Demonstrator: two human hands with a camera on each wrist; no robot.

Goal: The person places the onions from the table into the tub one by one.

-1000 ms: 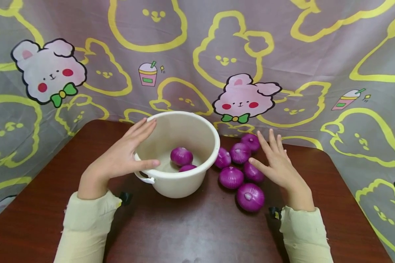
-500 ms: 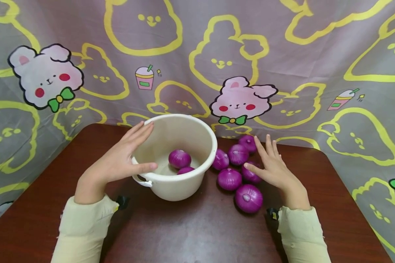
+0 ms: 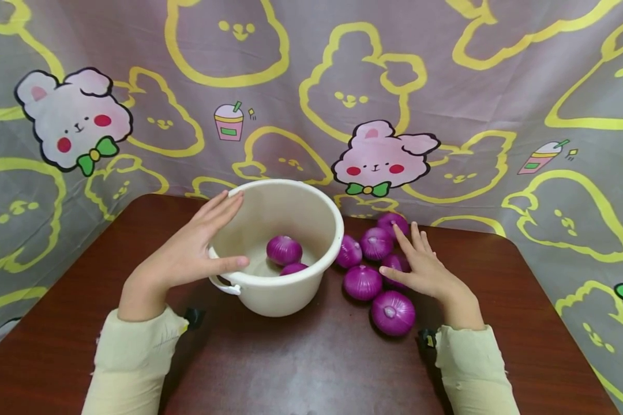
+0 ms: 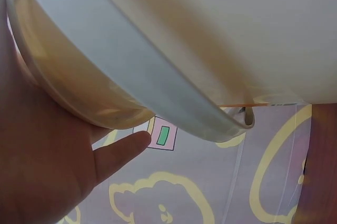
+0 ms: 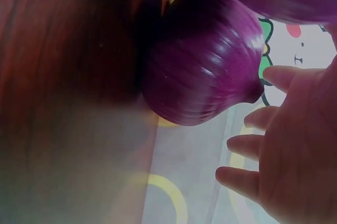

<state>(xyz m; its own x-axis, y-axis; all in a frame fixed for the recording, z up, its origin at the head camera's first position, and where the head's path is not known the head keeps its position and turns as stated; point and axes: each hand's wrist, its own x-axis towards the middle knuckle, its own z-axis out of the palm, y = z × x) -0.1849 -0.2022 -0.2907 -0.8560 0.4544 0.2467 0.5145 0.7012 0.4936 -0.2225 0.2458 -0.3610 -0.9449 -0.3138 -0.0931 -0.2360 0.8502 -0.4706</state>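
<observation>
The left hand (image 3: 181,256) lies along the left side of a cream bucket (image 3: 280,297), its fingers straight and reaching toward the back of the rim, the thumb wide of them and pointing across the near part of the mouth; they are apart rather than curled round it, and how firmly they press I cannot tell. A white handle (image 3: 232,289) is fixed to the bucket just below that thumb. Inside the bucket, which stands on a dark red-brown desk (image 3: 301,369), one purple onion (image 3: 284,249) rests at the bottom and a second onion (image 3: 293,269) is partly hidden by the near rim. Six more sit clustered on the desk to the right: a near onion (image 3: 393,313), a middle onion (image 3: 363,282), a left onion (image 3: 348,252) just beside the bucket, a back onion (image 3: 376,244), a farthest onion (image 3: 391,221), and a right onion (image 3: 396,262) partly covered by the right hand (image 3: 431,268). That hand hovers holding nothing, fingers spread; its thumb crosses in front of the right onion, whether touching I cannot tell. Behind the desk hangs a grey cloth (image 3: 275,109) printed with yellow outlines and rabbit faces
</observation>
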